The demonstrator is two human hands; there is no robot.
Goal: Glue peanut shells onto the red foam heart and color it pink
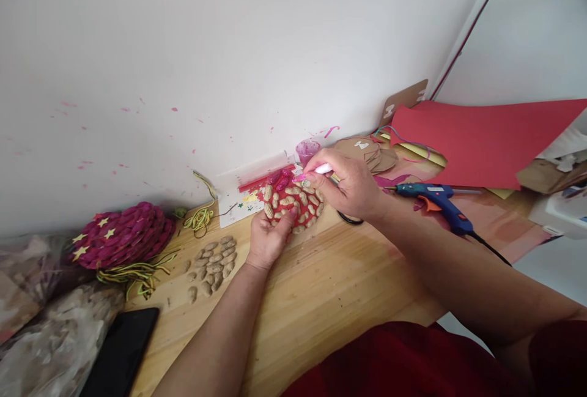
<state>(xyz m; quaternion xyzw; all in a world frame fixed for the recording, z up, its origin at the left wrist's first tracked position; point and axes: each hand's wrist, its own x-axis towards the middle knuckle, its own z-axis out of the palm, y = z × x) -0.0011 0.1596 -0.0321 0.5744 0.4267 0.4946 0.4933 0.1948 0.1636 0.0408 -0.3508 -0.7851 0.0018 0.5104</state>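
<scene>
My left hand (269,235) grips the near left edge of a round red disc (288,196) covered with peanuts in their shells, its thumb lying on top. A few peanuts at the disc's far side are painted magenta (280,178); the others are bare tan. Closed around a white-handled paintbrush (323,169), my right hand (345,181) is above the disc's far right edge. The brush's pink tip is close to the peanuts there; I cannot tell whether it touches them. Behind the right hand stands a clear cup with pink paint (307,150).
Loose peanuts (214,265) lie left of my left hand. Farther left sit a magenta peanut piece with yellow stars (123,235), yarn (199,218), plastic bags (59,336) and a black phone-like slab (120,354). To the right are a blue glue gun (435,198), cardboard discs (360,149) and red paper (490,137).
</scene>
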